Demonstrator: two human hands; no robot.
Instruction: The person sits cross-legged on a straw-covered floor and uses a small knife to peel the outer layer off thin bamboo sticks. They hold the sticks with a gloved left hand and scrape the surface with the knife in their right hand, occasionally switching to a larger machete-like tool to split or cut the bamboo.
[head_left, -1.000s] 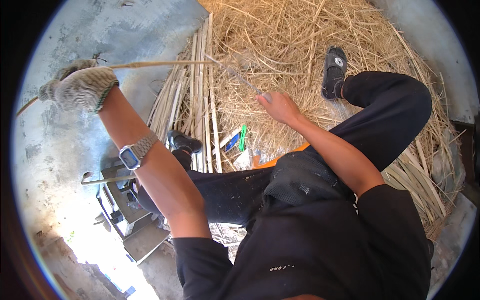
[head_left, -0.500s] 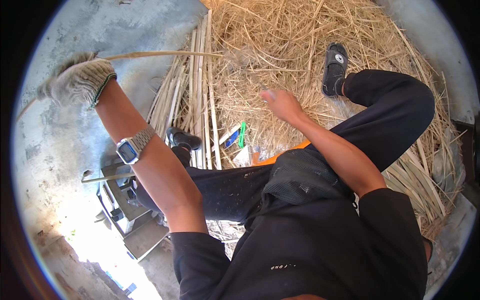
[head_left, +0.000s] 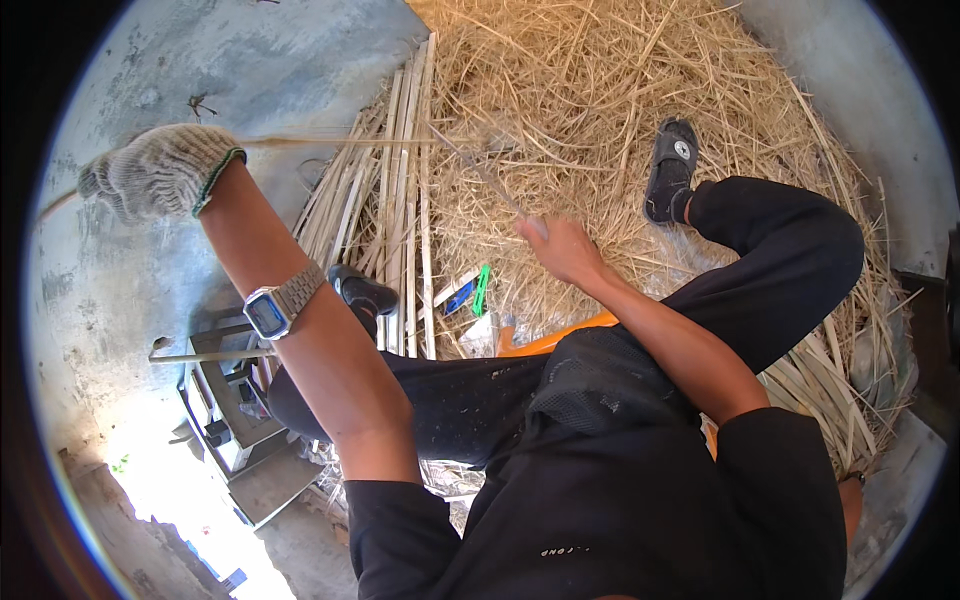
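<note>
Okay, near side: orange item [head_left: 560,338] just beyond the lap, green piece [head_left: 481,290] a bit farther; then bare right hand [head_left: 565,248], fingers closed on a thin-bladed tool [head_left: 490,180], blade pointing far left; gloved left hand [head_left: 172,172] at far left, gripping a thin strip [head_left: 300,141] that sticks out both sides, right end blurred near the blade tip, contact unclear; pale strips [head_left: 426,230] lie under it, straw-like shavings [head_left: 590,90] spread far right
</note>
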